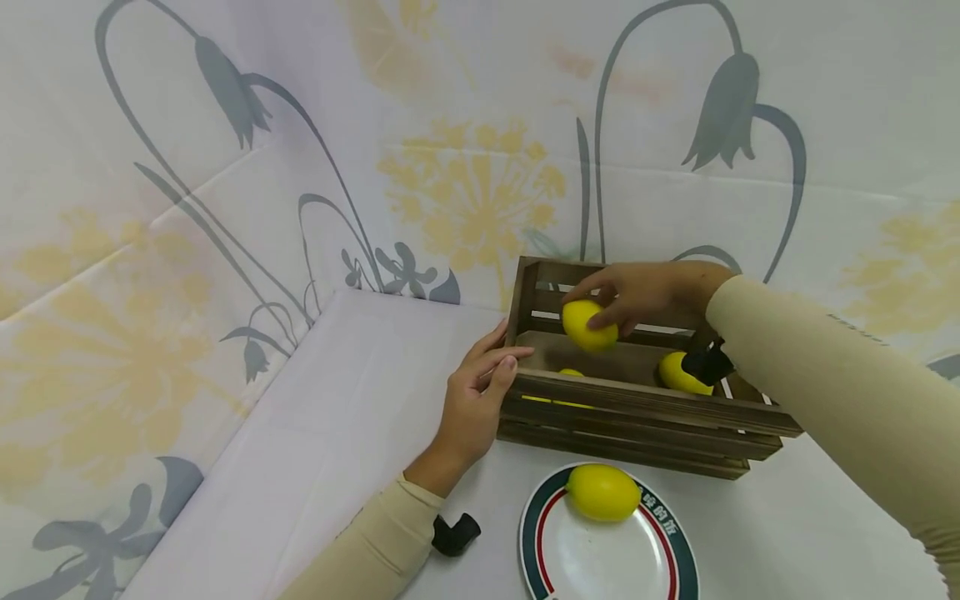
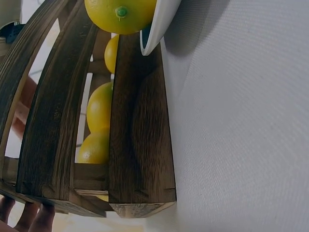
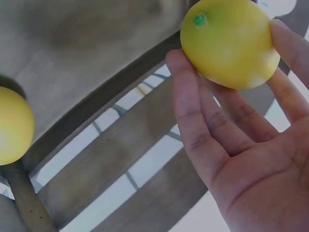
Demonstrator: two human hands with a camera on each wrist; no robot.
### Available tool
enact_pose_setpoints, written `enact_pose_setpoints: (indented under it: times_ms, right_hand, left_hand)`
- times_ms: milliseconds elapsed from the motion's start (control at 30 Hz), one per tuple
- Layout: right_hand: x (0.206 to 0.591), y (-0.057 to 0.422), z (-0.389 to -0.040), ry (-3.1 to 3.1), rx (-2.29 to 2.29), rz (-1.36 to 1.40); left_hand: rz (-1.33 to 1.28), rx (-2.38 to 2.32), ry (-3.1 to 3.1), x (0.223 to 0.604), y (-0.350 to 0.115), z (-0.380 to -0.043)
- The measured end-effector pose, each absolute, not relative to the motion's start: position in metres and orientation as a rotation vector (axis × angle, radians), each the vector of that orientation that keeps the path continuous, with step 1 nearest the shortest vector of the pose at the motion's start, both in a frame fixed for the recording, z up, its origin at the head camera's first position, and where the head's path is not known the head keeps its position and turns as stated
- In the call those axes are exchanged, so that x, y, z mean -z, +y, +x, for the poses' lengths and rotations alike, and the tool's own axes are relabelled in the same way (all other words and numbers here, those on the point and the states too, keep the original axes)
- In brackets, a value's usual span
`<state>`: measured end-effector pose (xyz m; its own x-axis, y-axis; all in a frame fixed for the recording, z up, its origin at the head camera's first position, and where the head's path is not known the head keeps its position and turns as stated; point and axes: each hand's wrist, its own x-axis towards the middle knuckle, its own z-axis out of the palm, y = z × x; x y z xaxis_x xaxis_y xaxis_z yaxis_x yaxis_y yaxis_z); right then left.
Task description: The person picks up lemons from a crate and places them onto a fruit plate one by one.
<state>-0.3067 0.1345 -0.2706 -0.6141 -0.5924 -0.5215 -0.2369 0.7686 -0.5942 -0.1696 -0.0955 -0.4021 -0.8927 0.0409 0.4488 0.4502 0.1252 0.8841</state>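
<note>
My right hand (image 1: 637, 293) grips a yellow lemon (image 1: 588, 325) over the slatted wooden crate (image 1: 637, 398). In the right wrist view the fingers and thumb wrap the held lemon (image 3: 229, 43), whose green stem end shows. My left hand (image 1: 476, 400) rests on the crate's left end, fingers over the rim; in the left wrist view its fingertips (image 2: 41, 220) lie against the crate's end. Another lemon (image 1: 678, 373) sits inside at the right. Through the front slats several lemons (image 2: 100, 106) show low in the crate, largely hidden in the head view.
In front of the crate stands a white plate (image 1: 600, 567) with a green and red rim, bearing a lemon (image 1: 603, 492) at its far edge. White cloth (image 1: 360, 392) covers the table. A flower-printed curtain (image 1: 480, 100) hangs close behind the crate.
</note>
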Motion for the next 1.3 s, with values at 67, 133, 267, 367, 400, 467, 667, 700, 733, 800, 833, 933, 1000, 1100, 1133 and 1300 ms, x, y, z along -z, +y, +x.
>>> enact_pose_setpoints:
  times_ms: [67, 133, 267, 367, 400, 467, 667, 700, 733, 800, 833, 933, 1000, 1100, 1133, 1300]
  right_hand:
    - [0.267, 0.134, -0.305, 2.249, 0.592, -0.649]
    - [0.263, 0.134, -0.304, 2.276, 0.562, -0.698]
    - [0.255, 0.135, -0.301, 2.308, 0.544, -0.762]
    - [0.251, 0.136, -0.298, 2.315, 0.575, -0.771]
    - [0.251, 0.136, -0.297, 2.316, 0.585, -0.777]
    - [0.249, 0.135, -0.296, 2.317, 0.605, -0.791]
    - [0.241, 0.133, -0.289, 2.372, 0.632, -0.816]
    - [0.239, 0.133, -0.288, 2.381, 0.636, -0.816]
    - [0.238, 0.133, -0.287, 2.386, 0.642, -0.814]
    - [0.236, 0.133, -0.284, 2.412, 0.636, -0.818]
    - [0.235, 0.133, -0.283, 2.432, 0.624, -0.821]
    - [0.235, 0.134, -0.278, 2.459, 0.627, -0.829]
    - [0.235, 0.136, -0.275, 2.479, 0.628, -0.841]
    - [0.236, 0.138, -0.272, 2.489, 0.648, -0.87]
    - [0.236, 0.139, -0.271, 2.5, 0.647, -0.879]
    - [0.233, 0.145, -0.263, 2.538, 0.671, -0.908]
  left_hand:
    - [-0.476, 1.826, -2.093, 0.402, -0.095, -0.17]
    - [-0.474, 1.825, -2.092, 0.402, -0.095, -0.17]
    - [-0.478, 1.836, -2.09, 0.403, -0.094, -0.17]
    - [-0.477, 1.833, -2.094, 0.404, -0.095, -0.171]
    - [-0.476, 1.83, -2.095, 0.404, -0.096, -0.171]
    - [-0.469, 1.821, -2.096, 0.405, -0.097, -0.171]
    - [-0.461, 1.811, -2.093, 0.406, -0.102, -0.173]
    - [-0.459, 1.811, -2.092, 0.406, -0.102, -0.174]
    - [-0.458, 1.812, -2.089, 0.406, -0.103, -0.174]
    - [-0.458, 1.815, -2.087, 0.406, -0.104, -0.175]
    - [-0.464, 1.819, -2.086, 0.406, -0.104, -0.175]
    - [-0.464, 1.821, -2.096, 0.407, -0.106, -0.176]
    - [-0.46, 1.816, -2.103, 0.407, -0.108, -0.177]
    - [-0.448, 1.804, -2.106, 0.408, -0.11, -0.178]
    - [-0.451, 1.802, -2.103, 0.408, -0.111, -0.178]
    - [-0.48, 1.809, -2.076, 0.41, -0.111, -0.182]
